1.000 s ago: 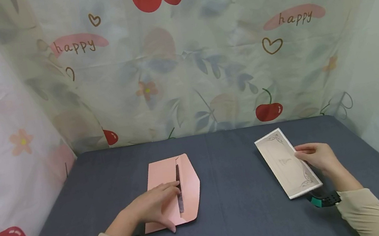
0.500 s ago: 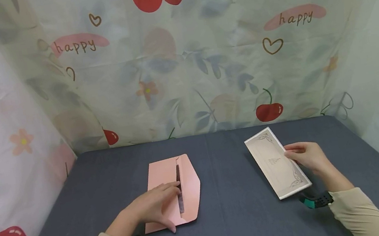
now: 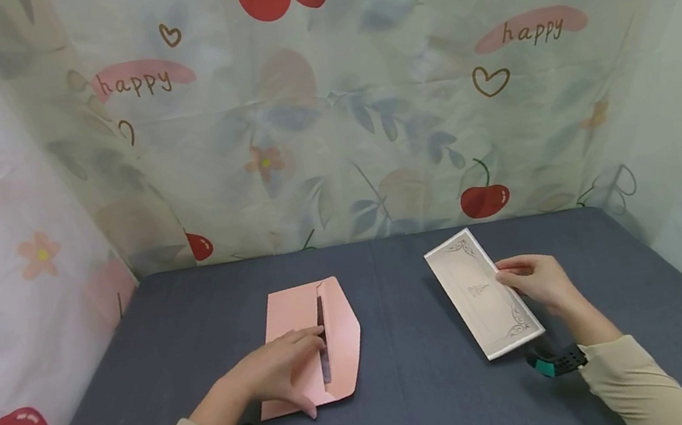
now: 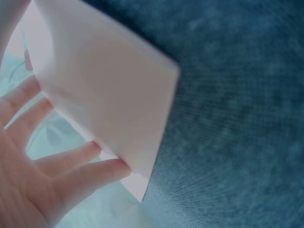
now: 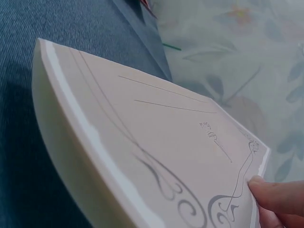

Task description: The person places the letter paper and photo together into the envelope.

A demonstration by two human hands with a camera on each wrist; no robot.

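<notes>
A pink envelope (image 3: 342,332) lies at the left middle of the dark table, its pointed flap spread to the right and its mouth gaping as a dark slit. My left hand (image 3: 276,370) holds it, fingertips at the mouth's edge and thumb at the near edge. In the left wrist view, several fingertips meet the edge of the envelope (image 4: 104,90). To the right, my right hand (image 3: 538,281) pinches a cream folded card (image 3: 480,294) by its right long edge. The card is tilted above the table, with grey scroll corners and a small central print; its fold bulges in the right wrist view.
The dark cloth-covered table (image 3: 408,412) runs back to a printed curtain (image 3: 334,131) with cherries and flowers, which also closes both sides. A black strap with a teal part (image 3: 552,363) is at my right wrist.
My right hand has moved left with the folded card, bringing it closer to the envelope. My left hand and the envelope have stayed in place.
</notes>
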